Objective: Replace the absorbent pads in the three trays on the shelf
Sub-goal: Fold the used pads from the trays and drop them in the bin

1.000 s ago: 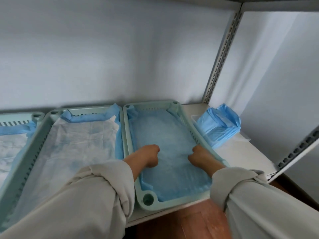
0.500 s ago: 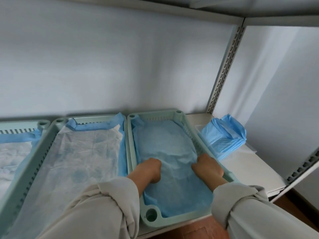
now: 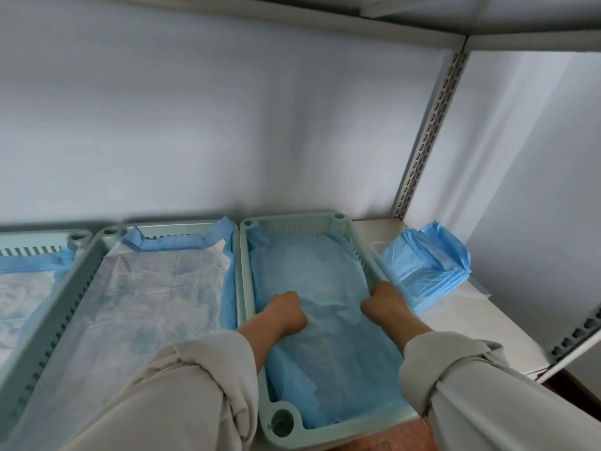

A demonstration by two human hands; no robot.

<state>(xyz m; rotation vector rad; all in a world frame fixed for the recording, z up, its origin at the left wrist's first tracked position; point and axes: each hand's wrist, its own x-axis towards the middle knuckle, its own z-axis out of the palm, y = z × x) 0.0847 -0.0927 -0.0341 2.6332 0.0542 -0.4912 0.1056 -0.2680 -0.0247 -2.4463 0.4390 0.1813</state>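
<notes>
Three pale green trays stand side by side on the shelf. The right tray (image 3: 244, 281) holds a blue pad (image 3: 309, 265), blue side up. Both my hands are inside this tray with their fingers curled into the pad. My left hand (image 3: 286, 312) holds it near the middle and my right hand (image 3: 383, 304) holds it at the tray's right wall. A wrinkle runs across the pad between them. The middle tray (image 3: 97, 249) has a white-faced pad (image 3: 156, 288) with blue edges. The left tray (image 3: 76, 237), partly cut off, has a similar pad (image 3: 22, 294).
A stack of folded blue pads (image 3: 426, 268) lies on the white shelf board (image 3: 487, 330) right of the trays. A slotted metal upright (image 3: 429, 125) rises behind it. Another shelf sits close overhead, and a white wall backs the trays.
Both hands have slid a little farther into the right tray, and the pad has bunched into a wrinkle between them. My view has tilted upward.
</notes>
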